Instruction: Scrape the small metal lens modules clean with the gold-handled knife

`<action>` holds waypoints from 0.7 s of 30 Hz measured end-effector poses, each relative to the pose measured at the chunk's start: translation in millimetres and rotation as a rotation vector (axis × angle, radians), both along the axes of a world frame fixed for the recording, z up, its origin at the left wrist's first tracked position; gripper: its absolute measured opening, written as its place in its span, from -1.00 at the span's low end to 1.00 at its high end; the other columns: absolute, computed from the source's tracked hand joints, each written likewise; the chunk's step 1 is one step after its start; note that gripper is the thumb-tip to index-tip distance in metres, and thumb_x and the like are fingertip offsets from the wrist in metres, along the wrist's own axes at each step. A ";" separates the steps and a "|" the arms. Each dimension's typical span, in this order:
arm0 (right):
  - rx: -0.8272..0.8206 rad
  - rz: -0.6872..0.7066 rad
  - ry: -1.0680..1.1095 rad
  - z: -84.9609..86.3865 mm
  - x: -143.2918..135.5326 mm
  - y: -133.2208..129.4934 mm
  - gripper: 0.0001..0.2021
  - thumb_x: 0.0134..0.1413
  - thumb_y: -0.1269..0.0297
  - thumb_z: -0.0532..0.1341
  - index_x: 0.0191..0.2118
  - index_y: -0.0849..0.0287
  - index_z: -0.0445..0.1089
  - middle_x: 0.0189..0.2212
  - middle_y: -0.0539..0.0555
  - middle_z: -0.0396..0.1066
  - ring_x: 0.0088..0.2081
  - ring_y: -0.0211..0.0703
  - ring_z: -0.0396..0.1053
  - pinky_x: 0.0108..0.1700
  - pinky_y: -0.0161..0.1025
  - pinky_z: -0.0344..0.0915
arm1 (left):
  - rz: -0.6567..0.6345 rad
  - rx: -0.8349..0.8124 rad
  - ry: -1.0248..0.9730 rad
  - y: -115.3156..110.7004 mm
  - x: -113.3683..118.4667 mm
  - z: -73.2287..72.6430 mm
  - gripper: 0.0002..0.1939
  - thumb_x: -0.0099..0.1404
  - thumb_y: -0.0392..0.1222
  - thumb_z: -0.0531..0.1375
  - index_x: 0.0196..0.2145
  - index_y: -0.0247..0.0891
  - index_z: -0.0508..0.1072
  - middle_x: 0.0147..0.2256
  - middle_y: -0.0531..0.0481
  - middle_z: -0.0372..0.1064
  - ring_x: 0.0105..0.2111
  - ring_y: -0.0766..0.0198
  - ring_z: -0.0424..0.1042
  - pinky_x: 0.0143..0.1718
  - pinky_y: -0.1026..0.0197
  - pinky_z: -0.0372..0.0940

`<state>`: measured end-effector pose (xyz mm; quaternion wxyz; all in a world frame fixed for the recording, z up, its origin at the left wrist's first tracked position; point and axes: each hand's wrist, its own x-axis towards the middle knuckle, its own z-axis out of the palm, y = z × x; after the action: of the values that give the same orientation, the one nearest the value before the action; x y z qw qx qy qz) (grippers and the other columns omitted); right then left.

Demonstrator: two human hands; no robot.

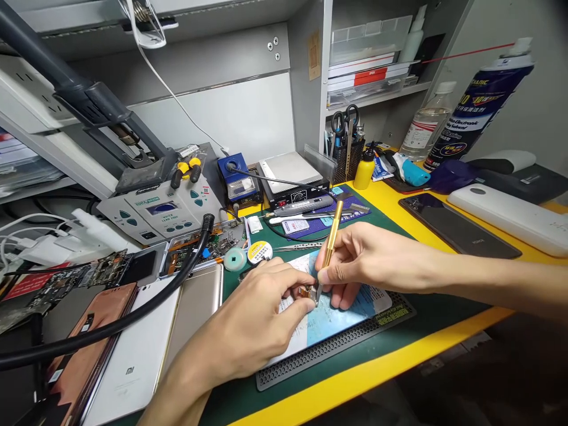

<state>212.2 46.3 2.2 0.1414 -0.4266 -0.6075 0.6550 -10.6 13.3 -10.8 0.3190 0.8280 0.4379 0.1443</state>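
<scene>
My right hand (350, 263) is closed around a gold-handled craft knife (332, 234), held pen-like and tilted. Its grey blade points down at a small metal and orange electronic part (309, 291), which my left hand (270, 302) pinches between thumb and fingertips. The blade tip looks to be against or right beside the part; which of the two I cannot tell. Both hands rest over a white and light-blue printed sheet (335, 319). A perforated grey mat (293, 374) lies beneath that sheet. Part of the small piece is hidden by my fingers.
Tweezers (298, 247), a round yellow-labelled tin (260, 252) and a green roll (235, 259) sit just behind my hands. Several phones lie at left, crossed by a thick black hose (146, 313). A dark phone (459, 226) and spray can (479, 112) are at right.
</scene>
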 end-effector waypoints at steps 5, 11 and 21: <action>-0.084 -0.099 0.069 -6.2 -2.0 -1.6 -0.80 0.00 0.30 0.43 -0.31 0.27 0.46 -0.49 0.09 0.56 -0.43 -0.12 0.57 -0.28 -0.25 0.55 | -0.002 0.001 -0.003 0.3 0.1 -0.6 -0.81 0.41 -0.21 0.18 -0.08 -0.11 0.55 -0.25 0.06 0.43 -0.18 0.24 0.38 -0.07 0.16 0.19; -0.098 -0.142 0.090 -5.3 -5.8 -4.1 -0.82 -0.04 0.35 0.44 -0.35 0.27 0.45 -0.53 0.06 0.53 -0.43 -0.12 0.56 -0.30 -0.24 0.55 | 0.003 -0.002 0.005 0.0 0.6 1.7 -0.84 0.40 -0.21 0.18 -0.11 -0.11 0.54 -0.24 0.07 0.45 -0.18 0.24 0.38 -0.08 0.16 0.20; -0.106 -0.153 0.074 -4.9 -5.6 -5.3 -0.85 -0.05 0.38 0.41 -0.36 0.26 0.45 -0.53 0.08 0.54 -0.44 -0.10 0.56 -0.31 -0.22 0.55 | 0.008 0.004 0.008 0.5 0.9 1.7 -0.83 0.40 -0.22 0.18 -0.11 -0.11 0.54 -0.23 0.06 0.46 -0.17 0.23 0.39 -0.07 0.15 0.22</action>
<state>206.6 41.0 -2.7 0.1908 -0.4543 -0.5320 0.6887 -9.6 13.7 -9.1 0.3152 0.8275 0.4420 0.1431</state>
